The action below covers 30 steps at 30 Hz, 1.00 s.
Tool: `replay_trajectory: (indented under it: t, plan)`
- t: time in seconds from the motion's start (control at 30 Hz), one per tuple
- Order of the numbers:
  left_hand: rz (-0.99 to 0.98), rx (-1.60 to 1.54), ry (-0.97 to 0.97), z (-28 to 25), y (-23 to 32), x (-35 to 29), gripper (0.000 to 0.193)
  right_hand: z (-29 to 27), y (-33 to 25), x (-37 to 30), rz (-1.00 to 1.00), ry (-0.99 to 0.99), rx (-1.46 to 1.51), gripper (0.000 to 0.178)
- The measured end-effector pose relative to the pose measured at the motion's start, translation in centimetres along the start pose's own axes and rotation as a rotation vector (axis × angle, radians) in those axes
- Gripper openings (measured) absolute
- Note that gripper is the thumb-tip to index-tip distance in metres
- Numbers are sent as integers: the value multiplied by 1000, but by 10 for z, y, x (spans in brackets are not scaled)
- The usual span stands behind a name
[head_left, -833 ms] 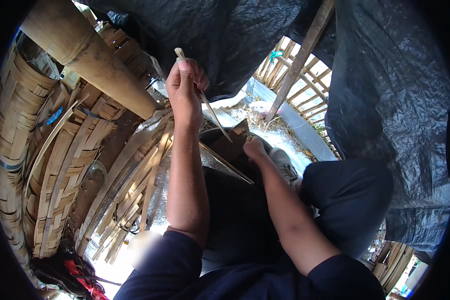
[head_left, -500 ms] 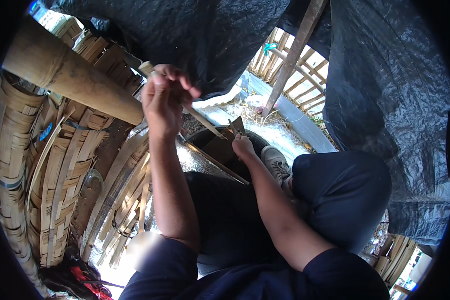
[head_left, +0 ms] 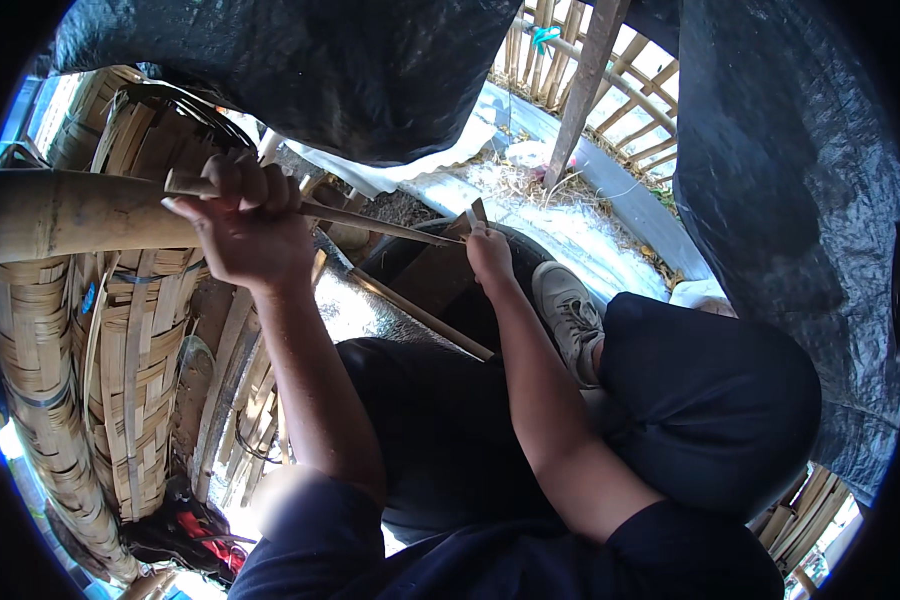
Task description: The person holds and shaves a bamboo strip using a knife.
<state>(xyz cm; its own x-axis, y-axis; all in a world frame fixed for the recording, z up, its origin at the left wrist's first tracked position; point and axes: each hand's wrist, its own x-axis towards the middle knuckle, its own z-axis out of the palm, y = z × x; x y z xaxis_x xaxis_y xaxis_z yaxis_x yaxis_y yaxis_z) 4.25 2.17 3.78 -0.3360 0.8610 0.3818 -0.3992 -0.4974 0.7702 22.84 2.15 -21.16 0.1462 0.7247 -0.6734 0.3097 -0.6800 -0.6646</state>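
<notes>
My left hand (head_left: 255, 225) is raised at the left, its fingers wrapped round the near end of a long thin bamboo stick (head_left: 370, 222). From that fist the stick runs right and slightly down, its far end meeting my right hand (head_left: 490, 256). The right fingers are closed on a flat, blade-like piece (head_left: 477, 214) that sticks up past the knuckles. Its lower part is hidden in the grip. Below both hands is a round black tub (head_left: 542, 247), with a flat brown board (head_left: 432, 280) inside its rim.
A thick bamboo pole (head_left: 90, 215) juts in behind my left hand. Woven bamboo baskets (head_left: 135, 400) stand along the left. Black plastic sheeting (head_left: 370, 80) hangs ahead and to the right. A slanting wooden post (head_left: 582, 100) and my shoe (head_left: 568, 310) are beyond the tub.
My left hand has moved left and slightly down, its fingers now wrapped round the stick. The stick lies closer to level. My right hand stays near the tub; the whole view has shifted a little.
</notes>
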Motion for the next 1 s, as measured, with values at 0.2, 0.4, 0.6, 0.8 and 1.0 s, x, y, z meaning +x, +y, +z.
replay_trajectory:
  t: [0.2,0.4,0.6,0.8,1.0]
  plan:
    - [-29,-12,188,-18,20,9,61,-11,15,25,-99,43,72,45]
    - [-102,35,362,-44,-6,5,68,-25,-10,-2,83,-130,203,40]
    - [-164,79,476,-44,-15,10,58,-52,-65,-6,-59,-253,-106,51]
    - [-146,3,308,-44,-1,7,49,-5,-118,-71,-447,-368,-173,44]
    - [-134,-88,53,-69,0,10,41,65,-116,-129,-856,-162,-2,28]
